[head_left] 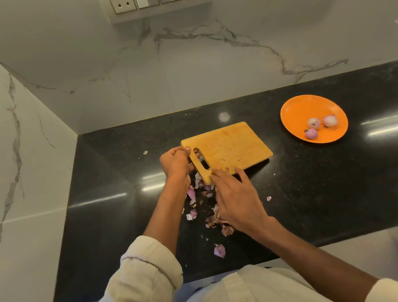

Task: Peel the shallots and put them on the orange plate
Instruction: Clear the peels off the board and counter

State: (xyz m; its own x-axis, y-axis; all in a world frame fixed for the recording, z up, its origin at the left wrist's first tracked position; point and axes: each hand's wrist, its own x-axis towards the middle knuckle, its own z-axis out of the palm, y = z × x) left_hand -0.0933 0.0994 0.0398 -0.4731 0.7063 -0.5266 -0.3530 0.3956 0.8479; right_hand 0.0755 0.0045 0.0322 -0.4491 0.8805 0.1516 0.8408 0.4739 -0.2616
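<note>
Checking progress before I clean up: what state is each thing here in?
Orange round plate: flat on the counter, holding three shallots.
Three peeled shallots: on the plate.
Wooden cutting board: handle end tilted up.
Left hand: gripping the board's handle.
Right hand: fingers straight, touching the board's edge.
Purple skins: scattered on the counter.

Person at the countertop [348, 195]: cream long-sleeved shirt [248, 295] with a buttoned front placket, nearest the counter's front edge. Both sleeves are rolled into thick cuffs; left sleeve [143, 278] ends near the elbow. Forearms and hands bare.
</note>
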